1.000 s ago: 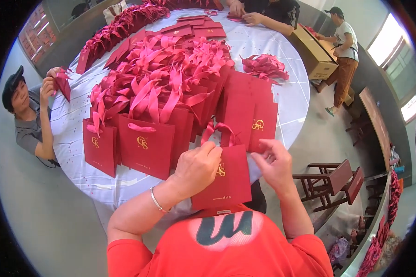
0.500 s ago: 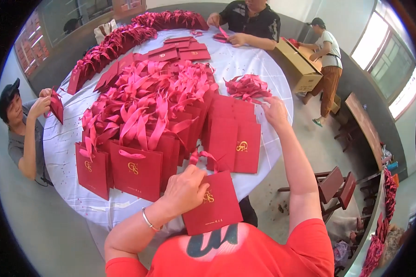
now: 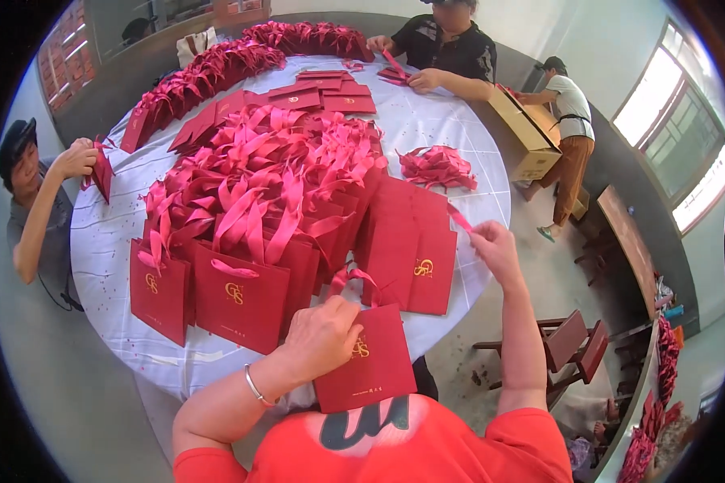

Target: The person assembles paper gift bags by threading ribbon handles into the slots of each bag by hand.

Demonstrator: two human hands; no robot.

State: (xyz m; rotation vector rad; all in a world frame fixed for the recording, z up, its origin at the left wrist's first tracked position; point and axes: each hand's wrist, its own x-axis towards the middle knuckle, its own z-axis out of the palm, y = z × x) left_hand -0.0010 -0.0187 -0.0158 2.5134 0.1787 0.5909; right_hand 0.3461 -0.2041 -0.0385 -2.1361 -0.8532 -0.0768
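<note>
My left hand [image 3: 324, 338] grips a dark red paper gift bag [image 3: 368, 370] by its upper edge, close to my chest. A loop of pink ribbon stands up at the bag's top, beside my fingers. Off to the right, my right hand [image 3: 495, 248] pinches the end of a pink ribbon [image 3: 459, 217], which stretches up and left from the fingertips. Flat red bags [image 3: 435, 274] lie overlapped between my two hands. Beyond them is a loose pile of pink ribbons [image 3: 437, 167]. Many upright bags [image 3: 242, 302] with ribbon handles crowd the table to the left.
A white cloth covers the round table [image 3: 467, 121]. More bags [image 3: 250, 60] line its far left edge. One person [image 3: 451, 48] works across the table, another [image 3: 44, 201] at the left. A third bends over a cardboard box [image 3: 532, 141]. Wooden stools [image 3: 568, 346] stand at right.
My right hand has come away from the ribbon pile, nearer to me, with a ribbon now in its fingers. My left hand keeps its hold on the bag.
</note>
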